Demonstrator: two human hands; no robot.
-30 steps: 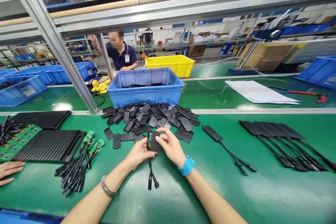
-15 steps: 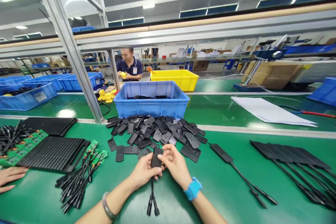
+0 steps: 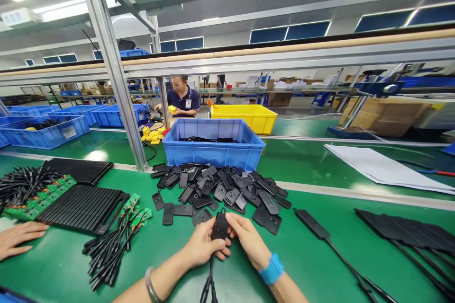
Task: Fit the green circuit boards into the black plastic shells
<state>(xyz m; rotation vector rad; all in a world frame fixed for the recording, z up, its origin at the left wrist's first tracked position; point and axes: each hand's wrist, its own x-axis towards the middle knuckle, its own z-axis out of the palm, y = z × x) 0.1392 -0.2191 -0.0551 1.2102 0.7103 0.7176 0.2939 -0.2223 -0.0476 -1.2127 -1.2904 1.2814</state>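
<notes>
A small black plastic case with two cable leads (image 3: 220,227) is held upright between my hands at the front middle. My left hand (image 3: 204,244) wraps its left side and lower end, thumb across the front. The fingers of my right hand (image 3: 246,236) pinch its upper right edge. From its lower end the two leads hang towards me, cut off by the frame's bottom edge. Just beyond my hands lies a heap of loose black case halves (image 3: 220,189). To my right, one cased cable unit (image 3: 313,223) lies on the green table (image 3: 270,265).
Behind the heap stands a blue bin (image 3: 213,151) holding black parts. Left are green circuit boards with cables (image 3: 113,241), a black slotted rack (image 3: 81,208) and another person's hand (image 3: 23,236). Several cased units (image 3: 408,232) lie far right, below paper sheets (image 3: 387,165). A metal post (image 3: 117,71) rises left.
The camera view has shifted, so the scene sits lower and further right in the frame. My right fingers have moved closer against the case's upper edge. Both hands still hold it.
</notes>
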